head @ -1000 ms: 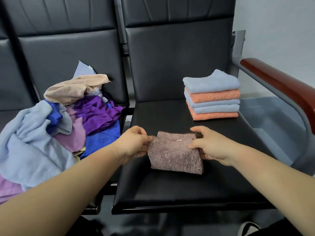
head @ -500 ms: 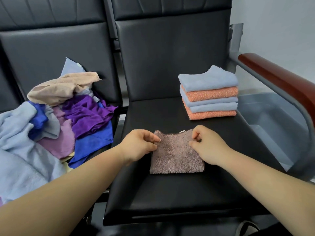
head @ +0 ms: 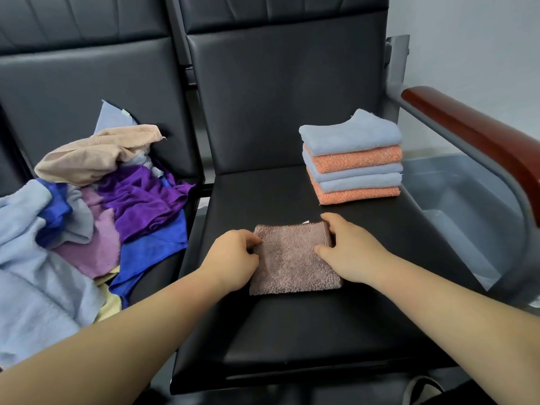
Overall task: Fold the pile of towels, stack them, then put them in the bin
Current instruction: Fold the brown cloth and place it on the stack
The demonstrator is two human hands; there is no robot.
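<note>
A folded brown towel [head: 292, 261] lies flat on the black chair seat [head: 292, 331]. My left hand [head: 233, 255] pinches its left edge with curled fingers. My right hand [head: 347, 252] grips its right edge, thumb on top and fingers curled over the side. At the back right of the seat stands a stack of folded towels [head: 353, 162], light blue and orange. The pile of unfolded towels [head: 96, 211] covers the neighbouring seat on the left. A grey bin [head: 467, 200] sits on the floor to the right, below the armrest.
A red-brown wooden armrest [head: 479, 138] on a grey metal frame runs between the seat and the bin. The black chair backs [head: 280, 97] rise behind. A white wall stands at the far right.
The brown towel's top layer has been laid down flat. Both hands have slid from its far corners to its side edges.
</note>
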